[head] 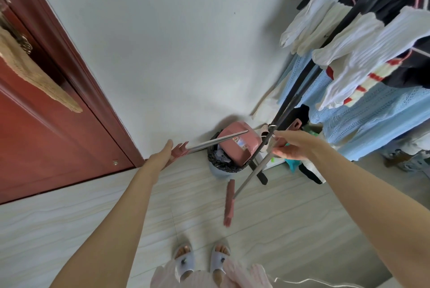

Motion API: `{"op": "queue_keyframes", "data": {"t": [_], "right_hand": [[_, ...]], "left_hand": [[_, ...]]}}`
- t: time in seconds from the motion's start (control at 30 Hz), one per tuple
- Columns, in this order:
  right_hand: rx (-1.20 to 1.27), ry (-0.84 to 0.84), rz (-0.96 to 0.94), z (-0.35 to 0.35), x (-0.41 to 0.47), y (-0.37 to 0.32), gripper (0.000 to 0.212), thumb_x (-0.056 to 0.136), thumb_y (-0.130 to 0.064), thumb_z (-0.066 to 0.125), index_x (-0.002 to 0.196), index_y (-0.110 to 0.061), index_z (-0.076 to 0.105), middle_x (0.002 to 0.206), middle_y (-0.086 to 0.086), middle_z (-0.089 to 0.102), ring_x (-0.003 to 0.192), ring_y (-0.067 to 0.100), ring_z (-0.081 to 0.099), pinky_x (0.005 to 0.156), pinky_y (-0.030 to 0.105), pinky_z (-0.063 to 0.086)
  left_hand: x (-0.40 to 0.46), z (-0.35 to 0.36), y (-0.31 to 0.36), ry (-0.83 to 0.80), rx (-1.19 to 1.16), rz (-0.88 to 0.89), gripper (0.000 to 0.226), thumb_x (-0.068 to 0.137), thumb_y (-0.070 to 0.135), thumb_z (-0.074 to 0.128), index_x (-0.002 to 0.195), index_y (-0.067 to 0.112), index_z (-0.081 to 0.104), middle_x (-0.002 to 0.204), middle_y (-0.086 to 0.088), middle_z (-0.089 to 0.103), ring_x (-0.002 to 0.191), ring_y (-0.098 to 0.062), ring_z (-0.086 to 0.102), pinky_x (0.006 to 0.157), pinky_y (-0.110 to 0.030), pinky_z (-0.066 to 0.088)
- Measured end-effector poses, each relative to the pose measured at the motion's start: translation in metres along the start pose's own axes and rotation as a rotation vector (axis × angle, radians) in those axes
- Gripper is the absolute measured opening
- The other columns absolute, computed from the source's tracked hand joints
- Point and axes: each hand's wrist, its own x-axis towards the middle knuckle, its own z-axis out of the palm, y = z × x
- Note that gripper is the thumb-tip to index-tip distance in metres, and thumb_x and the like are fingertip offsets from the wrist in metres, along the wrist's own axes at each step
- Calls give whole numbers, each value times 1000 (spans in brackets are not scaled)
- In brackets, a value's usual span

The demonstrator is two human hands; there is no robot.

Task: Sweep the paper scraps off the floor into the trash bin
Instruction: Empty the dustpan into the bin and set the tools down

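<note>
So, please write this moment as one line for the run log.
left hand: holds dustpan handle | dustpan: tipped over trash bin | right hand: holds broom pole | broom head: on floor

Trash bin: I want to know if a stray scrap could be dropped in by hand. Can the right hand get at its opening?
Probably not easily: the pink dustpan is tipped over the trash bin, and the right hand grips the broom handle.

The trash bin point(229, 162) sits by the wall at about 12 o'clock. The pink dustpan point(238, 146) is tipped over its top and covers most of the opening. At 1 o'clock the drying rack point(349, 20) with hanging clothes crowds in, and its dark leg point(259, 172) pokes out just beside the bin. The broom head point(229, 201) lies on the floor in front (its pole slants up to the right). At 10 o'clock the red door point(46, 125) blocks the way. The tiled floor point(81, 206) at 9 o'clock is open.
</note>
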Motion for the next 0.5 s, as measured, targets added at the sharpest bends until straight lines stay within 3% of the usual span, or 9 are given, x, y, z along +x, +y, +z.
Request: {"op": "queue_keyframes", "data": {"t": [0.07, 0.13, 0.2, 0.27, 0.33, 0.4, 0.47, 0.5], "right_hand": [[130, -102, 68, -10, -1, 5, 19, 96, 5, 41, 86, -4, 54, 81, 9, 51, 76, 17, 55, 52, 22, 58], [351, -189, 86, -19, -2, 14, 42, 91, 19, 20, 105, -3, 53, 84, -2, 51, 85, 12, 51, 62, 29, 61], [501, -274, 86, -20, -6, 24, 48, 88, 17, 19, 117, -4, 51, 90, -4, 51, 91, 13, 50, 66, 36, 61], [471, -256, 102, -15, -14, 28, 21, 96, -4, 38, 110, -4, 52, 91, 11, 55, 86, 22, 57, 64, 37, 61], [385, -204, 175, -10, -20, 32, 26, 94, -30, 53, 98, -4, 52, 69, 17, 59, 67, 26, 60, 68, 32, 58], [292, -227, 224, -10, -22, 37, 20, 84, -19, 64, 86, -5, 50, 45, 7, 50, 56, 22, 57, 59, 29, 57], [208, -258, 250, -7, -21, 46, 19, 69, 6, 64, 76, -4, 49, 59, 8, 47, 52, 22, 57, 47, 26, 54], [194, -241, 267, -8, -18, 53, 17, 72, 10, 58, 74, -4, 48, 67, 11, 46, 50, 24, 58, 45, 25, 53]], "left_hand": [[10, -2, 2, -48, 81, 24, 132, 31, 105, 38, 138, 27, 49, 137, 0, 56, 128, -20, 49, 114, -40, 28], [-26, 8, 22, -95, 167, 8, 130, 29, 106, 37, 131, 28, 57, 133, 1, 60, 126, -20, 51, 113, -39, 29], [-80, 20, 45, -143, 239, 57, 113, 41, 103, 36, 110, 21, 71, 113, -1, 71, 115, -21, 56, 111, -39, 31], [-102, 30, 53, -187, 345, 127, 100, 51, 98, 37, 93, 15, 73, 99, -10, 74, 98, -24, 62, 105, -39, 38], [-111, 39, 58, -216, 421, 244, 86, 63, 90, 38, 91, 14, 66, 89, -13, 73, 76, -21, 66, 86, -34, 48], [-116, 48, 61, -261, 484, 361, 71, 72, 81, 42, 102, 19, 56, 81, -7, 68, 62, -17, 64, 71, -29, 49], [-118, 55, 61, -240, 479, 420, 54, 81, 69, 50, 114, 27, 49, 80, -3, 62, 60, -15, 57, 68, -28, 46], [-121, 60, 58, -232, 484, 453, 49, 84, 64, 54, 117, 28, 49, 81, -1, 59, 63, -15, 54, 67, -28, 45]]}}
